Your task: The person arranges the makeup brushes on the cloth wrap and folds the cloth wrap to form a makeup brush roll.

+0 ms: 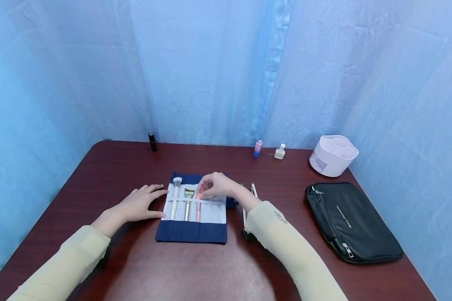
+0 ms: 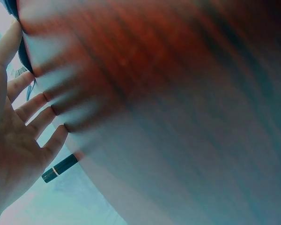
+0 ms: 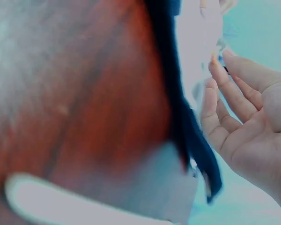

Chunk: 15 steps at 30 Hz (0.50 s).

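the left hand (image 1: pixel 141 205) lies flat with fingers apart, steadying the brush roll (image 1: pixel 193 209) mid-bench (image 1: pixel 116 167), while the right hand (image 1: pixel 215 186) pinches the orange-tipped brush (image 1: pixel 198 207) seated in the roll's right-hand slot.

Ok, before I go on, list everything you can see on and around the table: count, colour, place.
Brush roll: one, navy with a pale lining, table centre, laid open.
Brushes: three under the roll's strap; white-handled left, gold-handled middle, orange-tipped one right.
Black tube: one, upright, back left.
Pink-and-blue bottle: one, back centre.
Pale bottle: one, white cap, beside it.
Organiser tub: one, white, back right.
Zip pouch: one, black, right side.
Table: one, dark red wood.
Curtain: blue, all round.
Left hand: flat on the table, touching the roll's left edge.
Right hand: pinching the orange-tipped brush's head.
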Each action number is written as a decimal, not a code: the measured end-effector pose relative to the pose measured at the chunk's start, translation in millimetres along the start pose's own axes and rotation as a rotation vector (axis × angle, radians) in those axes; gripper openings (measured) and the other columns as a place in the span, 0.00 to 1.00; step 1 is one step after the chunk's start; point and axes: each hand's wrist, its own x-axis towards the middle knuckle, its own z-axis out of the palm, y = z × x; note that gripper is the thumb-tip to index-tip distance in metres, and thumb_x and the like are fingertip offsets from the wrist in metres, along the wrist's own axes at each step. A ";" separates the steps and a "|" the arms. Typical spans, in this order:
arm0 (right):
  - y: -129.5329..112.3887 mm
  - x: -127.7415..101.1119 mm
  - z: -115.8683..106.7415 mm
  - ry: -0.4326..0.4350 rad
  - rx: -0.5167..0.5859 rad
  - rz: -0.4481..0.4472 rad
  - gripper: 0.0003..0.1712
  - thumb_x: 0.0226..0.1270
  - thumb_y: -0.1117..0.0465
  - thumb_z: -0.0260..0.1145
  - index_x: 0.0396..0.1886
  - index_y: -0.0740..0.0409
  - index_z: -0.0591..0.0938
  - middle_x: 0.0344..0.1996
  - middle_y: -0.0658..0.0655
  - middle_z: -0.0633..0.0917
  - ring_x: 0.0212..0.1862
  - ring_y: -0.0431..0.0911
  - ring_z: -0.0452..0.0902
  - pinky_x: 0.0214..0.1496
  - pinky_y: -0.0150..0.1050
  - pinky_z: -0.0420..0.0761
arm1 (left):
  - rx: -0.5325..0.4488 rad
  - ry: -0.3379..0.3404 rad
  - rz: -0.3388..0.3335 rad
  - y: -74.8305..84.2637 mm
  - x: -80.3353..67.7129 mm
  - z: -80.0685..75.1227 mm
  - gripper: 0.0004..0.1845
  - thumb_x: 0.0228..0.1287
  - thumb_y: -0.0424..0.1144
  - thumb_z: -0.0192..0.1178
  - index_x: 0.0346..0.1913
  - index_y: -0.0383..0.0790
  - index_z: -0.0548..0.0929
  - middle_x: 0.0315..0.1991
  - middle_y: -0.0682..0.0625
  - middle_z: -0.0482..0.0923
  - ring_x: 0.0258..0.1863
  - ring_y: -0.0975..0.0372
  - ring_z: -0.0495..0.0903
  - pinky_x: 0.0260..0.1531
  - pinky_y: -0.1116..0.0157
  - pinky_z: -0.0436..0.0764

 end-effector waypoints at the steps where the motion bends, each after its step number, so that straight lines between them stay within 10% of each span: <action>1: -1.8 -2.3 -3.2 0.007 -0.001 0.001 0.09 0.60 0.60 0.69 0.41 0.54 0.84 0.35 0.47 0.85 0.39 0.38 0.80 0.37 0.34 0.80 | -0.001 0.000 0.001 0.1 0.0 0.0 0.43 0.52 0.64 0.63 0.68 0.44 0.68 0.66 0.39 0.65 0.61 0.45 0.66 0.55 0.40 0.67; 15: -15.2 -51.4 -49.5 0.210 -0.180 -0.062 0.08 0.61 0.58 0.68 0.41 0.50 0.83 0.37 0.45 0.85 0.39 0.38 0.79 0.43 0.34 0.80 | -0.009 -0.018 -0.013 1.6 2.0 2.5 0.44 0.51 0.66 0.62 0.67 0.44 0.70 0.66 0.39 0.64 0.62 0.44 0.66 0.56 0.41 0.68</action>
